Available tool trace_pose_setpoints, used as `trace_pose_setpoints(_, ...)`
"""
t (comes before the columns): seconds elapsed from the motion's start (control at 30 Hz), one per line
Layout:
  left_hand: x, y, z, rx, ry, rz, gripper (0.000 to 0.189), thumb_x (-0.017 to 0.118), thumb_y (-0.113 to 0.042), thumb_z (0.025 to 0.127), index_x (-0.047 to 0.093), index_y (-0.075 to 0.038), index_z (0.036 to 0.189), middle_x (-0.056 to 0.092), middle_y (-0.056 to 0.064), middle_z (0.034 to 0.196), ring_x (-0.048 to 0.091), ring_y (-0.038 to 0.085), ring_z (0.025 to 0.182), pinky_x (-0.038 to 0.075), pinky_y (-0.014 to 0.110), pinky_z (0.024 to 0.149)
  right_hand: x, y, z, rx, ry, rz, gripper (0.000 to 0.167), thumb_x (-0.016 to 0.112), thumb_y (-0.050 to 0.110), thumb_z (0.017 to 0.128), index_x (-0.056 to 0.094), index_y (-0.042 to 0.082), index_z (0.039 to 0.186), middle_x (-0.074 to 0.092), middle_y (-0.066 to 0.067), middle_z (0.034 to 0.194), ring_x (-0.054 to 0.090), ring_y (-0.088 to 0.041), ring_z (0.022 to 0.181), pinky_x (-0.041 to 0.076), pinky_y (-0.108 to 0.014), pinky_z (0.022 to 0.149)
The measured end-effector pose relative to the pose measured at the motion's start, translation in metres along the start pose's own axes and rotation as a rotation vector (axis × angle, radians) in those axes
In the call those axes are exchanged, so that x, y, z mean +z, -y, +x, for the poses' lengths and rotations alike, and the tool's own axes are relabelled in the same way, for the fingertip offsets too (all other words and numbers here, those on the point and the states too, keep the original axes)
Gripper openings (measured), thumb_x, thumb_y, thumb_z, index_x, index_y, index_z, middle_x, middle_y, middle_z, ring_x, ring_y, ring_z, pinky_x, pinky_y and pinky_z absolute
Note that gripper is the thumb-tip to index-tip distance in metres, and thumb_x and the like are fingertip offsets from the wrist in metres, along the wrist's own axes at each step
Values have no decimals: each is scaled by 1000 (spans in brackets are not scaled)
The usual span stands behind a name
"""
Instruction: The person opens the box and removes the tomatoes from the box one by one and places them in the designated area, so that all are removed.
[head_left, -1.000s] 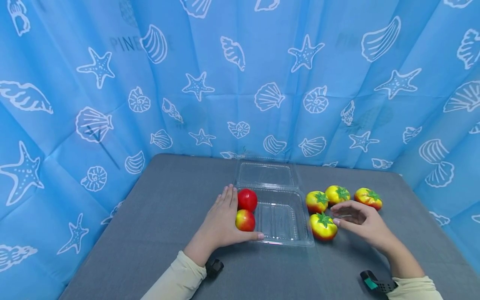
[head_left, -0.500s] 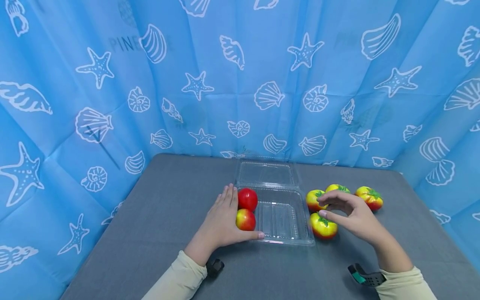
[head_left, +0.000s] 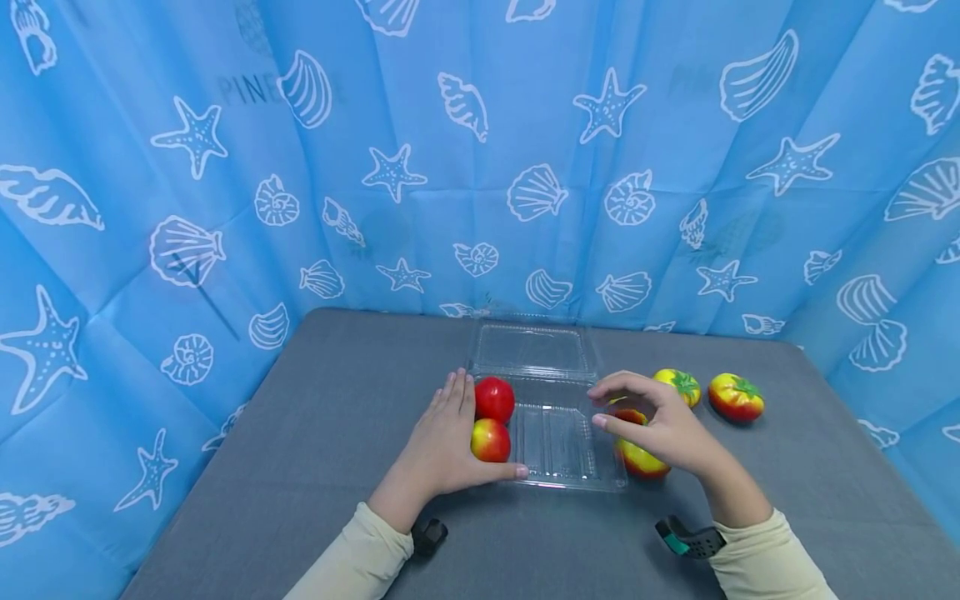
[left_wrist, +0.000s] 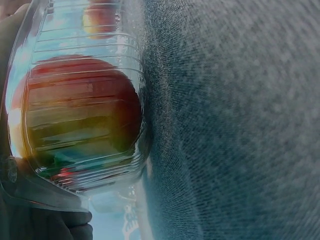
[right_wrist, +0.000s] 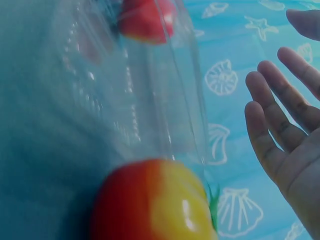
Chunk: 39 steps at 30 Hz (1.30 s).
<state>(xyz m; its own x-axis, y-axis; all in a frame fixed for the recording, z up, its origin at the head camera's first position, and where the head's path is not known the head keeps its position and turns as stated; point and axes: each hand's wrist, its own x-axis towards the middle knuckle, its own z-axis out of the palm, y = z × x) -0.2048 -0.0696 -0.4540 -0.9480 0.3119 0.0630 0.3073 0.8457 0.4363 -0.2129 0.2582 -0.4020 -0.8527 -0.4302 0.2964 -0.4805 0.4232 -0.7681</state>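
Note:
A clear plastic clamshell box [head_left: 558, 483] lies open on the table. Two toy tomatoes are in its left side: a red tomato [head_left: 495, 399] and a red-and-yellow tomato [head_left: 491, 440]. My left hand [head_left: 447, 446] rests against the box's left side, fingers straight and thumb along the front edge. In the left wrist view a tomato [left_wrist: 82, 110] shows through the ribbed wall. My right hand [head_left: 663, 423] hovers over the box's right edge, fingers spread and holding nothing. Beneath it, partly hidden, are a front yellow-and-red tomato [head_left: 645, 463] and another tomato [head_left: 632, 415].
Two more yellow-and-red tomatoes with green leaves lie farther right: a back tomato [head_left: 675, 383] and a rightmost tomato [head_left: 737, 397]. The box's lid [head_left: 532, 348] lies folded back toward the blue shell-print curtain [head_left: 450, 167]. Grey cloth covers the table [head_left: 300, 483].
My right hand has moved left from beside the loose tomatoes to above the box's right edge, with nothing in it. The left hand, box and tomatoes have stayed in place.

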Motion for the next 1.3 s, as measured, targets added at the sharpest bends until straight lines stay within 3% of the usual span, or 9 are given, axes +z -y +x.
trace_pose_setpoints(0.2,-1,-1,-1,-1,-3,-8,136,73,-87,70,22,-9,170,20,11,179,21,36,165,34,57,128,15,4,8,-14,40,28,27,76,10,97,70,8,124,72,-10,121,70,-20,107,62,-35,95)
trace_pose_setpoints(0.47,-1,-1,0,1,1,3,136,73,-87,71,21,-10,170,19,10,179,21,36,165,34,57,128,36,6,15,-20,111,79,28,76,13,99,70,15,126,72,-2,122,70,-22,110,62,-35,97)
trace_pose_setpoints(0.67,0,-1,0,-5,0,5,137,74,-87,70,21,-11,171,19,9,179,20,35,165,33,55,129,55,8,20,14,170,117,28,77,17,98,70,19,124,72,-8,124,71,-23,109,61,-33,97)
trace_pose_setpoints(0.97,-1,-1,0,-9,12,21,138,72,-89,70,19,-10,171,18,11,179,17,36,166,31,56,129,74,4,24,2,222,155,33,75,15,100,67,3,130,71,-17,126,70,-26,109,62,-35,97)
trace_pose_setpoints(1.3,0,0,-1,25,1,28,139,72,-89,70,20,-7,170,18,13,179,16,38,166,29,57,130,84,1,27,-8,273,171,37,75,16,99,66,8,135,69,-16,134,69,-32,113,62,-41,99)
